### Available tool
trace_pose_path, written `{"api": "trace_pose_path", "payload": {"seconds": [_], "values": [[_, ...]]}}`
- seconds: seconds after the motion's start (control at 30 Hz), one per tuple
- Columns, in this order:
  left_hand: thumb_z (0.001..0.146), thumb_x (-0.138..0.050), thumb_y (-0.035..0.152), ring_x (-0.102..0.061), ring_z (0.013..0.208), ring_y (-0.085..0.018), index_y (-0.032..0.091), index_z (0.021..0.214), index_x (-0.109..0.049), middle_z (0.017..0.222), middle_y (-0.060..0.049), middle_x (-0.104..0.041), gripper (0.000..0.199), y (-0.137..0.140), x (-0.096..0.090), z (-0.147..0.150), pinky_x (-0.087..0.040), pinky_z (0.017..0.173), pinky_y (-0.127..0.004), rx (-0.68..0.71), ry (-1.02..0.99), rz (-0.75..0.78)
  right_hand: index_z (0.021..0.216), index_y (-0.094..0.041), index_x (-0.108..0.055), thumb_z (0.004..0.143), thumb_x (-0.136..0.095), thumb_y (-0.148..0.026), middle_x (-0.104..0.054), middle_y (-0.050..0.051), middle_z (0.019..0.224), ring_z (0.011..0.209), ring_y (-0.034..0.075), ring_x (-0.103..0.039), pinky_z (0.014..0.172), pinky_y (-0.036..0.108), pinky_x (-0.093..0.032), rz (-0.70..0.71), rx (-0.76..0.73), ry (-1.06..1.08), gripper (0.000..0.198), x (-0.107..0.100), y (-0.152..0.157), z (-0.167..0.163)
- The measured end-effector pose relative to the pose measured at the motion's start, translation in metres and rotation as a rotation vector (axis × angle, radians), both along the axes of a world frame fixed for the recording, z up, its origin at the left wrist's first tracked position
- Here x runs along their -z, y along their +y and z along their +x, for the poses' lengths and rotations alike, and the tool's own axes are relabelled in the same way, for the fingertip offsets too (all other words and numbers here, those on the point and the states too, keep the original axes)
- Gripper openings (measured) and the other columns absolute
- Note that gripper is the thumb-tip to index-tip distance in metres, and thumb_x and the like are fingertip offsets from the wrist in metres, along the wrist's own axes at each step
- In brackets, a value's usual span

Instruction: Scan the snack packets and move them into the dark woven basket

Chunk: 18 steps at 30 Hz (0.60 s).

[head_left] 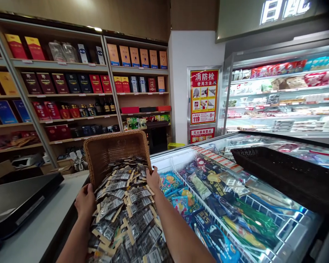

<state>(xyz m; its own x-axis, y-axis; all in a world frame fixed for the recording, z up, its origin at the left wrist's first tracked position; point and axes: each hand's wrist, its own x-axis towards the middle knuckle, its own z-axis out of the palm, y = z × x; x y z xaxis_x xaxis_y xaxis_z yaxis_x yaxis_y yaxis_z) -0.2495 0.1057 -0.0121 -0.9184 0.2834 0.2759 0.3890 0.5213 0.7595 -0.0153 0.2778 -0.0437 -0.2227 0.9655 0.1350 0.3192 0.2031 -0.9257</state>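
A brown wicker basket (98, 157) is tipped toward me, its open side facing my body. My left hand (85, 201) is closed on its left side, and my right hand (153, 179) grips the right rim with the thumb showing on top. Many small clear packets (137, 197) with dark contents and tan strips fill the basket's lower part. They continue in a heap down between my forearms. What the heap rests on is hidden beneath it.
On the right stands a glass-topped freezer (178, 160) with bagged ice creams, and a black tray (279, 168) on top. To the left, a dark scale-like device (24, 201) sits on a white counter (44, 226). Shelves of boxed bottles (60, 83) line the wall.
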Motion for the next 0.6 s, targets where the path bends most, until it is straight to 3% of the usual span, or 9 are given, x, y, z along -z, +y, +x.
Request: {"api": "trace_pose_path", "payload": {"seconds": [0.1, 0.43, 0.6], "values": [[0.102, -0.045, 0.045, -0.070, 0.129, -0.043, 0.013, 0.138, -0.072, 0.131, -0.021, -0.079, 0.055, -0.002, -0.010, 0.004, -0.053, 0.111, -0.053, 0.011, 0.012, -0.008, 0.150, -0.016, -0.050, 0.109, -0.045, -0.050, -0.076, 0.016, 0.134, 0.129, 0.036, -0.070, 0.103, 0.045, -0.052, -0.061, 0.022, 0.028, 0.054, -0.002, -0.002, 0.002], [0.103, -0.046, 0.040, -0.069, 0.131, -0.039, 0.010, 0.135, -0.071, 0.134, -0.022, -0.077, 0.051, -0.035, -0.029, 0.032, -0.050, 0.114, -0.049, 0.082, 0.115, -0.078, 0.129, -0.019, -0.065, 0.108, -0.047, -0.048, -0.079, 0.013, 0.125, 0.121, 0.028, -0.074, 0.102, 0.035, -0.052, 0.024, 0.115, 0.109, 0.040, -0.012, 0.003, 0.019], [0.102, -0.046, 0.042, -0.064, 0.135, -0.040, 0.010, 0.138, -0.068, 0.138, -0.023, -0.072, 0.053, -0.051, -0.037, 0.060, -0.048, 0.117, -0.052, 0.120, 0.218, -0.088, 0.124, -0.018, -0.067, 0.107, -0.049, -0.044, -0.079, 0.013, 0.124, 0.118, 0.027, -0.073, 0.101, 0.034, -0.051, 0.025, 0.128, 0.105, 0.036, -0.023, 0.001, 0.031]]}}
